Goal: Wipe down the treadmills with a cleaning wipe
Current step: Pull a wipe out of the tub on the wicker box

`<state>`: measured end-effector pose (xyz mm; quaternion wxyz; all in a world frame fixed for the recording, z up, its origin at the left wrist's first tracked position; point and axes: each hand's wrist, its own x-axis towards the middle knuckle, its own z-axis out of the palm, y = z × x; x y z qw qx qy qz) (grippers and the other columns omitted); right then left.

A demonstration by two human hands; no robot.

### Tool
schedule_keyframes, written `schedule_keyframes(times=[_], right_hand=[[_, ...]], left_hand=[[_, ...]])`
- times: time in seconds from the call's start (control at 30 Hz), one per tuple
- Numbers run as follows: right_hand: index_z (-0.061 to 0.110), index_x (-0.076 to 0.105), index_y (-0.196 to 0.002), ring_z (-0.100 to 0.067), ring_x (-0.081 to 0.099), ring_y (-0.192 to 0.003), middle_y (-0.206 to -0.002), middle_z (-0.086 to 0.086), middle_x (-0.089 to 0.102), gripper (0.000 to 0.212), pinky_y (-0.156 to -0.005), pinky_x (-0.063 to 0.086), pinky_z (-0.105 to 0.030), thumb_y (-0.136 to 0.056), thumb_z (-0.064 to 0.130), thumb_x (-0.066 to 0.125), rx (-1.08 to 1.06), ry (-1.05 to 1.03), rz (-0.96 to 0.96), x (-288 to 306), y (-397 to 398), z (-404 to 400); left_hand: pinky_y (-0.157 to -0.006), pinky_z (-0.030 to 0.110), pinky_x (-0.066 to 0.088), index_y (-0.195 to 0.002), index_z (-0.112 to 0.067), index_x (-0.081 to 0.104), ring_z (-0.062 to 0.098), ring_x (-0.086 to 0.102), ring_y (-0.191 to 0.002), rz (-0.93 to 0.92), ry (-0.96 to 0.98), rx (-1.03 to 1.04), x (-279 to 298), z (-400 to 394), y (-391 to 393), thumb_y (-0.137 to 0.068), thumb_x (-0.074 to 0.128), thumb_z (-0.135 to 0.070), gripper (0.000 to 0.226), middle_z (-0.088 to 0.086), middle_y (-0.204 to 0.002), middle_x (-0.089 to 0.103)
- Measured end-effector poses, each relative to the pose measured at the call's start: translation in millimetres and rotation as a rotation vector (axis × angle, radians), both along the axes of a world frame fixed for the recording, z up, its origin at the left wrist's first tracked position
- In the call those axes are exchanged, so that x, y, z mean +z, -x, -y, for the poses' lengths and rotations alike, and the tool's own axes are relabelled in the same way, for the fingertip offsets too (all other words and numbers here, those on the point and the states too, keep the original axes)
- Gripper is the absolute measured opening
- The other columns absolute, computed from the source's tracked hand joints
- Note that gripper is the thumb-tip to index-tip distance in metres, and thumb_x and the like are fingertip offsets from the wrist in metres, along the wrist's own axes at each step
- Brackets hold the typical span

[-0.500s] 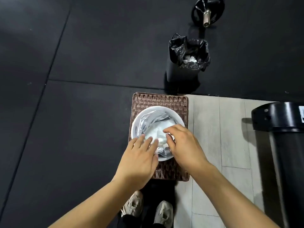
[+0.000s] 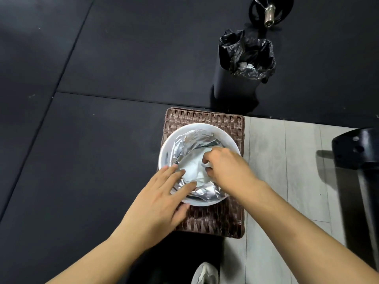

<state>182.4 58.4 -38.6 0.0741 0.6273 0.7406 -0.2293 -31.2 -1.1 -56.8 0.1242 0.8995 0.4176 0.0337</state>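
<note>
1. Your right hand (image 2: 227,169) reaches into a white tub (image 2: 164,154) from the right, its fingers curled and pinching the white cleaning wipe (image 2: 193,167) at the wipe's right edge.
2. Your left hand (image 2: 162,201) lies flat with straight fingers, fingertips pressing the crinkled silver foil liner (image 2: 196,138) and the tub's near-left rim, touching the wipe's lower left edge.
3. The wipe sits in the middle of the tub, between your two hands.
4. The tub rests on a brown woven wicker stand (image 2: 205,116).
5. A black bin (image 2: 235,85) with a bag stands beyond it.
</note>
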Motion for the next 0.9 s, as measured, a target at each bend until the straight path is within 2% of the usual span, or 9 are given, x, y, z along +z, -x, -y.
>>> schedule_keyframes(times=[0.07, 0.17, 0.3, 0.47, 0.57, 0.67, 0.73, 0.8, 0.9], right_hand=[[0.010, 0.067, -0.114, -0.027, 0.062, -0.098, -0.113, -0.009, 0.064, 0.021, -0.076, 0.049, -0.037, -0.095, 0.013, 0.059, 0.031, -0.009, 0.041, 1, -4, 1], [0.009, 0.067, -0.110, -0.027, 0.059, -0.090, -0.107, -0.010, 0.065, 0.019, -0.071, 0.042, -0.034, -0.092, 0.009, 0.061, 0.047, -0.032, 0.123, -1, -3, 2], [0.016, 0.068, -0.111, -0.032, 0.064, -0.104, -0.112, -0.011, 0.066, 0.020, -0.073, 0.038, -0.030, -0.092, 0.013, 0.063, 0.085, -0.107, 0.204, -12, 2, 3], [0.024, 0.065, -0.088, -0.024, 0.059, -0.092, -0.094, 0.001, 0.064, 0.004, -0.069, 0.039, -0.029, -0.085, 0.024, 0.067, -0.109, -0.158, 0.031, -7, -3, 2], [0.026, 0.067, -0.088, -0.022, 0.060, -0.090, -0.097, 0.002, 0.065, 0.004, -0.074, 0.048, -0.032, -0.084, 0.028, 0.068, -0.204, -0.228, -0.083, -1, -7, 9], [0.022, 0.069, -0.090, -0.017, 0.060, -0.084, -0.093, 0.004, 0.064, 0.004, -0.076, 0.049, -0.031, -0.086, 0.022, 0.069, -0.249, -0.254, -0.174, 5, -9, 13], [0.023, 0.068, -0.089, -0.012, 0.058, -0.078, -0.089, 0.007, 0.063, 0.005, -0.072, 0.045, -0.028, -0.087, 0.018, 0.068, -0.294, -0.282, -0.240, 12, -13, 15], [0.024, 0.066, -0.088, -0.011, 0.060, -0.072, -0.088, 0.006, 0.064, 0.007, -0.069, 0.050, -0.030, -0.087, 0.016, 0.066, -0.329, -0.326, -0.298, 18, -18, 19], [0.022, 0.064, -0.087, -0.009, 0.069, -0.062, -0.081, 0.003, 0.069, 0.010, -0.064, 0.057, -0.030, -0.088, 0.012, 0.062, -0.357, -0.375, -0.389, 23, -22, 28]], left_hand=[[-0.122, 0.045, 0.028, -0.138, -0.022, 0.062, 0.029, 0.046, -0.142, 0.042, -0.025, -0.006, -4, 2, 3, -0.102, 0.051, -0.045, 0.044, 0.009, -0.141, 0.058], [-0.122, 0.041, 0.032, -0.133, -0.014, 0.064, 0.020, 0.048, -0.141, 0.199, -0.002, 0.025, -10, 3, 8, -0.099, 0.060, -0.047, 0.047, 0.002, -0.136, 0.060], [-0.118, 0.029, 0.035, -0.119, -0.020, 0.070, 0.012, 0.057, -0.129, 0.292, -0.036, 0.002, -15, -5, 15, -0.096, 0.059, -0.054, 0.043, -0.007, -0.123, 0.067], [-0.112, 0.023, 0.034, -0.110, -0.020, 0.074, 0.013, 0.058, -0.121, 0.349, -0.111, -0.070, -25, -14, 15, -0.097, 0.055, -0.050, 0.038, -0.007, -0.116, 0.070], [-0.105, 0.023, 0.038, -0.108, -0.023, 0.073, 0.011, 0.060, -0.114, 0.380, -0.100, -0.049, -28, -12, 15, -0.096, 0.057, -0.052, 0.035, -0.011, -0.112, 0.069], [-0.095, 0.014, 0.037, -0.110, -0.028, 0.071, 0.004, 0.059, -0.103, 0.369, -0.036, -0.015, -14, -10, 16, -0.096, 0.052, -0.056, 0.037, -0.016, -0.109, 0.068], [-0.090, 0.025, 0.046, -0.117, -0.028, 0.068, 0.005, 0.062, -0.098, 0.362, -0.026, 0.015, 1, -19, 12, -0.099, 0.053, -0.049, 0.031, -0.016, -0.113, 0.069], [-0.088, 0.037, 0.054, -0.121, -0.025, 0.064, 0.009, 0.065, -0.094, 0.366, -0.054, 0.024, 18, -35, 2, -0.100, 0.057, -0.036, 0.025, -0.015, -0.115, 0.069], [-0.088, 0.040, 0.056, -0.127, -0.024, 0.060, 0.011, 0.065, -0.092, 0.318, -0.035, 0.038, 32, -54, -22, -0.096, 0.065, -0.034, 0.032, -0.013, -0.119, 0.067]])
